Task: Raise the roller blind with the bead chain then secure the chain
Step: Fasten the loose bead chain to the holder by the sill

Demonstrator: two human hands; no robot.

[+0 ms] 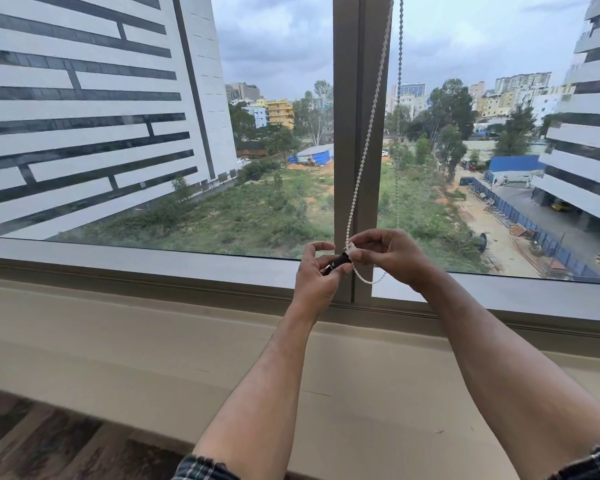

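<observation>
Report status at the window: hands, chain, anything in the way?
Left hand shut on black clip. Right hand pinching bead chain at the clip. Blind out of view. Nothing blocking.

bright overcast daylight through the window [274,133]; soft, faint shadows on the sill [118,323]. wide-angle bowing at 9 and 3 o'clock. focus sharp throughout.

White bead chain [368,140], small black clip [338,262], grey-brown window frame [357,98], beige sill [153,341], dark plaid sleeves [201,471]
</observation>
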